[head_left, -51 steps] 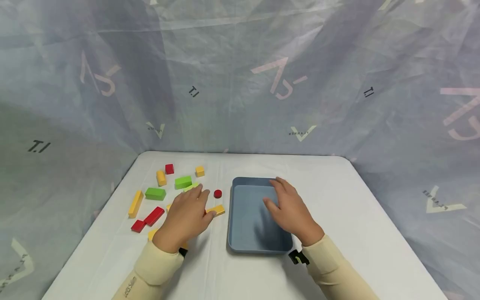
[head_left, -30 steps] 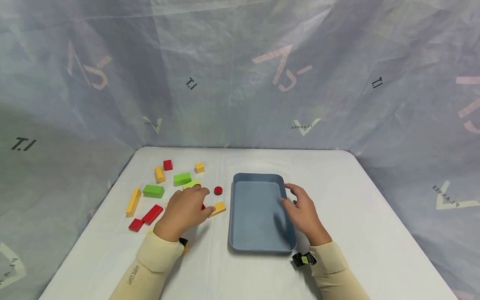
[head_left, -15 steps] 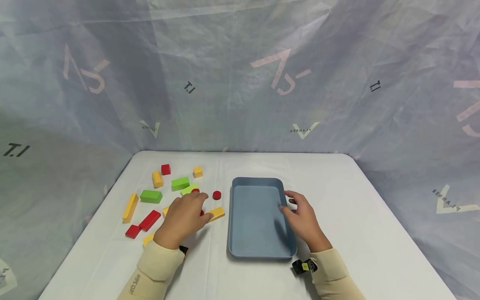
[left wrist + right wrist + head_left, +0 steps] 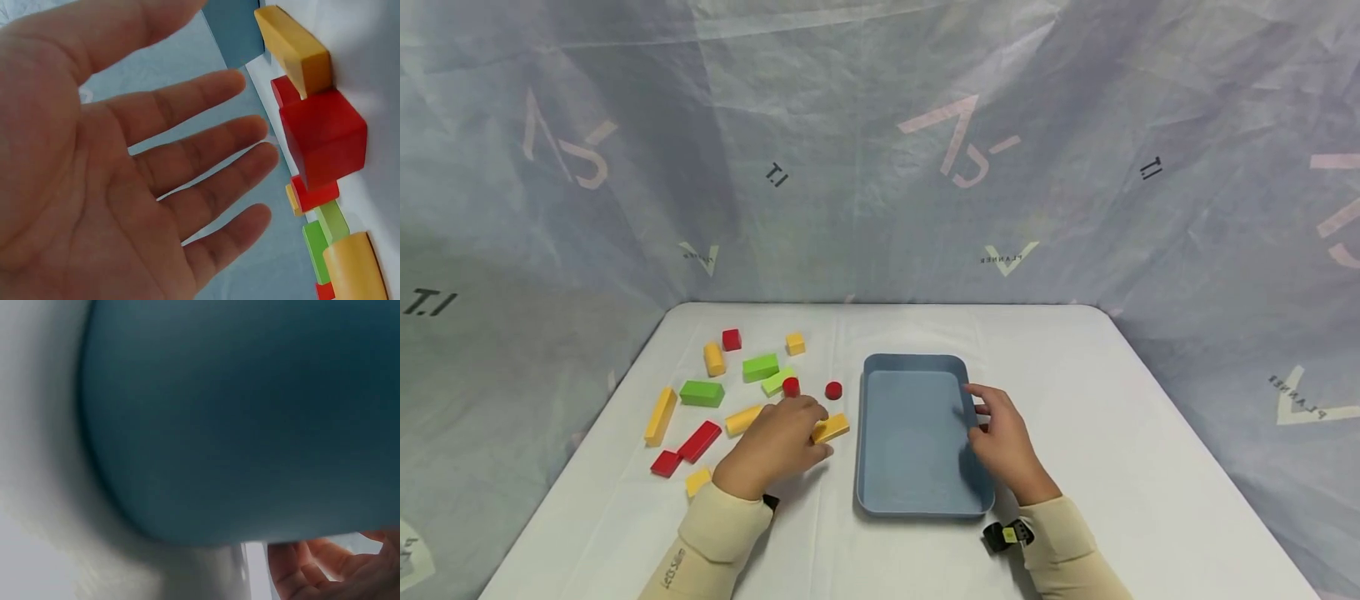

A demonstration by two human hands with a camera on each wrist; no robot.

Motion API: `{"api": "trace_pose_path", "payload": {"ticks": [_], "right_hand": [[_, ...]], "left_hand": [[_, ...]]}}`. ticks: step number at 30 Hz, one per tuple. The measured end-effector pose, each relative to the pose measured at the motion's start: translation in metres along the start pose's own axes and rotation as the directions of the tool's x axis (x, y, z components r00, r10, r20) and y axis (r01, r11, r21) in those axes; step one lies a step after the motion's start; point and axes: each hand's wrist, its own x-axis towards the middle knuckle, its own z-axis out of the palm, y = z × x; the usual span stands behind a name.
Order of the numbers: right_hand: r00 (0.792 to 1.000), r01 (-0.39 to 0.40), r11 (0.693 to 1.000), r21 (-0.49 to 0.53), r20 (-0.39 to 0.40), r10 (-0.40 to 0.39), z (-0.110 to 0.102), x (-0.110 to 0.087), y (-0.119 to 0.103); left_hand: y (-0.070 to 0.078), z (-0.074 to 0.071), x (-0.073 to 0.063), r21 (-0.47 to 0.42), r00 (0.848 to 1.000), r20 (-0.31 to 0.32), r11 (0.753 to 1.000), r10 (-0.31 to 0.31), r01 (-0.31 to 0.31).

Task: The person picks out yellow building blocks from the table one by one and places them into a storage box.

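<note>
In the head view my left hand (image 4: pixel 778 442) is over the near right side of a spread of toy blocks. The left wrist view shows its fingers extended and apart, with nothing in the palm. Close to its fingertips are a red cube (image 4: pixel 325 137) and a yellow block (image 4: pixel 831 429). A short red cylinder (image 4: pixel 791 386) and a rounded yellow block (image 4: pixel 743 419) lie by its far and left sides. My right hand (image 4: pixel 1007 442) is at the right rim of a blue-grey tray (image 4: pixel 917 513), index finger and thumb by the rim. The tray wall (image 4: pixel 237 456) hides part of it.
Several more blocks lie at the left: a green block (image 4: pixel 702 393), a long yellow bar (image 4: pixel 661 416), a red block (image 4: pixel 700 442) and a small yellow cube (image 4: pixel 795 343). A red disc (image 4: pixel 833 390) sits just left of the tray. Grey sheeting (image 4: pixel 880 167) hangs behind the white table.
My right hand has moved from over the tray to its right rim. My left thumb has shifted nearer, and the left hand uncovers more of the red cylinder and rounded yellow block.
</note>
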Motion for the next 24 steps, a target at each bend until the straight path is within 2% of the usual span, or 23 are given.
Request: {"api": "trace_pose_path", "payload": {"ticks": [6,9,12,14,18,24], "right_hand": [[0.999,-0.013,0.998,0.056,-0.047,0.016,0.001,0.002,0.003],[0.998,-0.037,0.995,0.093,-0.054,0.043,0.002,0.003,0.004],[0.998,-0.052,0.994,0.100,-0.028,0.055,0.003,0.003,0.006],[0.999,-0.052,0.997,0.049,-0.002,0.052,0.001,0.002,0.007],[0.999,-0.022,0.992,-0.125,0.043,0.027,-0.010,-0.006,0.005],[0.991,0.036,0.953,-0.300,0.130,0.003,-0.026,-0.017,0.000]], "left_hand": [[0.007,-0.005,0.010,0.037,0.998,0.055,0.999,0.024,-0.026],[0.008,-0.008,0.020,0.093,0.999,0.043,0.995,0.026,-0.030],[0.008,-0.009,0.028,0.147,1.000,0.031,0.989,-0.001,-0.003],[0.007,-0.008,0.030,0.173,0.999,0.046,0.985,-0.023,0.014],[0.007,-0.004,0.030,0.191,0.997,0.073,0.981,-0.037,0.022],[0.010,-0.004,0.031,0.261,1.000,-0.003,0.965,-0.021,0.021]]}}
